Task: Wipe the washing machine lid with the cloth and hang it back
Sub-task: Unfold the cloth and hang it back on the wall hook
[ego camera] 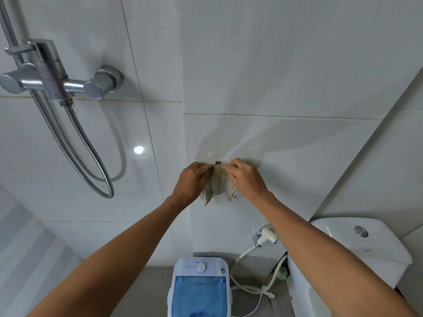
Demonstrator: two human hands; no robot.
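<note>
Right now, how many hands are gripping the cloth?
2. The left hand pinches the top left edge of the cloth; the right hand pinches its top right edge, both up at the wall hook.

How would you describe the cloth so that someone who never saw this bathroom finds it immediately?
Start at the white tiled wall above the small washing machine. Halfway up, the left hand and the right hand pinch something against a small dark hook. That is the cloth: a beige, coarse-woven rag with frayed corners, the only fabric among tile, metal and plastic.
</note>
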